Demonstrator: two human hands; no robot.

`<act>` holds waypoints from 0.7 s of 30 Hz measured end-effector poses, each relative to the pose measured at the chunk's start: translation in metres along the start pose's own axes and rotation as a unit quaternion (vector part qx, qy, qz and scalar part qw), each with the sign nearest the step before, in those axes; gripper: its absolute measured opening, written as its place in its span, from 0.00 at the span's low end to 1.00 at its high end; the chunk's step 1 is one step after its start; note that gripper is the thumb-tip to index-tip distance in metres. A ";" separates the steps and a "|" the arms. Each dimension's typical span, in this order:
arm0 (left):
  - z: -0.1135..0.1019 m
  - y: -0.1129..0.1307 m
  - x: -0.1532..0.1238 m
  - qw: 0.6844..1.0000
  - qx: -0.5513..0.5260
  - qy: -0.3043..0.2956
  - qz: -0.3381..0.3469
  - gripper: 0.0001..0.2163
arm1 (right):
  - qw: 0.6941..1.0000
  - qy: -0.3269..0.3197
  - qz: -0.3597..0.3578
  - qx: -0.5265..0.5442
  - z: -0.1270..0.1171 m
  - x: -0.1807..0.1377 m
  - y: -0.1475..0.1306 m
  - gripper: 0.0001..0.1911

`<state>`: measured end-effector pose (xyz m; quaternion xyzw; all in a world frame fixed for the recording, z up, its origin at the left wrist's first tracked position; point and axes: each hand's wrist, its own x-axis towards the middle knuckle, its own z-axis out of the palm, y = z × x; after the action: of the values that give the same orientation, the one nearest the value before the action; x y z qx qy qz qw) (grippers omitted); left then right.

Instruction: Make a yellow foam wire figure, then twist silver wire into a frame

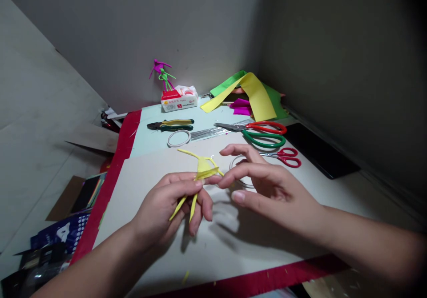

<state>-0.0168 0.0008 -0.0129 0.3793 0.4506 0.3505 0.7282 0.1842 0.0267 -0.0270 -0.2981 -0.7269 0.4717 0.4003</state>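
The left hand (163, 204) is curling around a yellow paper figure (203, 170), thumb and fingers pinching its middle while two paper legs are poking down past the fingertips. The right hand (267, 191) is hanging open, fingers loosely parted, its index fingertip just beside the figure's arm. Under those fingers a clear tape roll (238, 171) is lying, with small red-handled scissors (283, 158) just beyond, then larger red-and-green scissors (263, 133), pliers (170, 125), thin wires (208, 133) and a white tape roll (178, 138). Farther off, yellow and green paper strips (253, 95) are heaping beside a tissue pack (179, 98), its red-labelled print too small to read, with magenta and green figures (162, 73) standing on it.
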 end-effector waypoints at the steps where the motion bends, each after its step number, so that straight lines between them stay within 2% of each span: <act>1: 0.000 0.001 0.000 1.000 0.009 0.005 0.000 0.14 | 1.000 -0.008 0.019 -0.002 0.001 0.001 0.000 0.07; 6: 0.003 0.001 -0.003 0.986 0.150 0.068 0.011 0.13 | 0.994 -0.022 0.101 -0.022 0.004 0.004 -0.003 0.05; 9: 0.011 0.005 -0.005 0.963 0.241 0.119 0.001 0.12 | 0.993 -0.025 0.116 -0.027 0.004 0.004 -0.004 0.03; 13: 0.021 0.011 -0.007 0.937 0.298 0.182 -0.016 0.10 | 0.993 -0.031 0.116 -0.018 0.006 0.002 -0.004 0.03; 21: 0.020 0.010 -0.006 0.871 0.407 0.256 0.102 0.10 | 0.997 -0.005 0.075 -0.019 0.012 -0.006 0.002 0.12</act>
<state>-0.0020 -0.0048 0.0041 0.5828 0.6831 0.2930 0.3286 0.1771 0.0171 -0.0332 -0.3569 -0.7130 0.4884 0.3546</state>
